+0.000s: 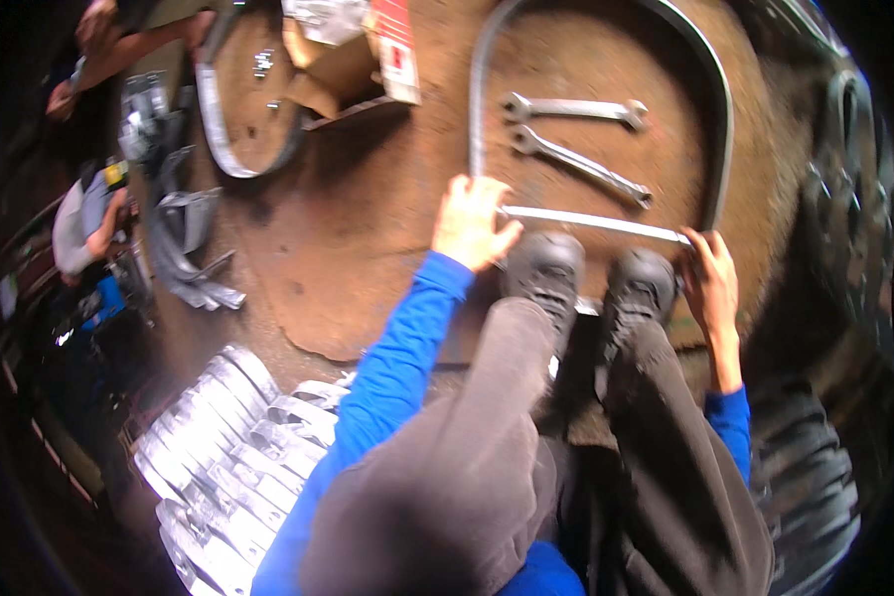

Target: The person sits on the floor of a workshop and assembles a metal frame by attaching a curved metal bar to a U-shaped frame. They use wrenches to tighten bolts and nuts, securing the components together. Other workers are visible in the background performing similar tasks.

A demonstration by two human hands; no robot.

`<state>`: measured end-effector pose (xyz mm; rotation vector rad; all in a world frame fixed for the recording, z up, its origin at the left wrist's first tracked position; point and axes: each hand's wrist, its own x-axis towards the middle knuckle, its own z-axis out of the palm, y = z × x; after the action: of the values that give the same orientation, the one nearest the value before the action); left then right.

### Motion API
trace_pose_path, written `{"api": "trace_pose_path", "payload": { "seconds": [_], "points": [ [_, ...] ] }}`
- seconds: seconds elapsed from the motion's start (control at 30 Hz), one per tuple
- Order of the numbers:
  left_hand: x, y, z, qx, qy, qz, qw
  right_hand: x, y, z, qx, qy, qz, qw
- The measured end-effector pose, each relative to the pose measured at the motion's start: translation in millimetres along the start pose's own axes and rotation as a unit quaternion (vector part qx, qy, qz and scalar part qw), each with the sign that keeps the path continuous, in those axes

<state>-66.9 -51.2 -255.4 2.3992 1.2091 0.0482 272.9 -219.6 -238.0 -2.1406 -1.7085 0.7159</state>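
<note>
A curved grey metal band [477, 89] lies on the brown work surface, arching away from me between my hands. A straight metal strip [596, 223] spans its near side, just beyond my shoes. My left hand [470, 223] is closed round the band's left end where it meets the strip, with the thumb out toward the strip. The fingers of my right hand [710, 276] are curled on the right corner, where band and strip come together; the exact joint is hidden. Inside the arch lie a combination wrench [576, 109] and a second wrench [586, 167].
An open cardboard box [353, 74] stands at the far left beside another curved band [219, 144] and small loose fasteners [263, 65]. Bent metal pieces [164, 189] lie further left. Stacked metal bands [233, 447] sit near left, more [805, 487] near right. Other people work at the far left.
</note>
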Motion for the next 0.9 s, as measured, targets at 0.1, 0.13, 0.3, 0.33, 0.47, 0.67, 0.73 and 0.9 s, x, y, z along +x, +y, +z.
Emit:
{"api": "trace_pose_path", "payload": {
  "seconds": [0.1, 0.13, 0.3, 0.33, 0.47, 0.67, 0.73, 0.9],
  "points": [
    [-2.9, -3.6, -0.5, -0.024, 0.008, -0.007, 1.000, 4.5, -12.6, -2.1, -0.032, 0.064, -0.050, 0.996],
    [-3.6, -2.3, -1.7, -0.020, -0.013, -0.007, 1.000, 4.4, -12.6, -4.7, -0.042, 0.055, -0.062, 0.996],
    [-3.3, -2.2, 1.4, -0.038, 0.010, -0.009, 0.999, 6.9, -16.6, -8.3, -0.039, 0.035, -0.028, 0.998],
    [-1.6, -0.2, 0.9, -0.043, 0.023, -0.015, 0.999, 8.6, -19.2, -9.1, -0.049, 0.060, -0.061, 0.995],
    [-4.8, -1.3, -0.1, -0.044, 0.014, -0.019, 0.999, 1.6, -10.7, -4.4, -0.011, -0.021, 0.060, 0.998],
    [-6.1, -1.0, 3.9, -0.046, 0.022, -0.020, 0.998, 1.3, -10.5, -5.7, -0.015, 0.017, 0.023, 0.999],
    [-5.4, 1.3, 2.9, -0.060, 0.031, -0.038, 0.997, 5.8, -18.1, -9.2, -0.035, 0.048, -0.017, 0.998],
    [-6.4, 0.1, 3.7, -0.028, 0.022, -0.014, 0.999, 7.1, -19.6, -10.2, -0.030, 0.041, 0.009, 0.999]
  ]
}}
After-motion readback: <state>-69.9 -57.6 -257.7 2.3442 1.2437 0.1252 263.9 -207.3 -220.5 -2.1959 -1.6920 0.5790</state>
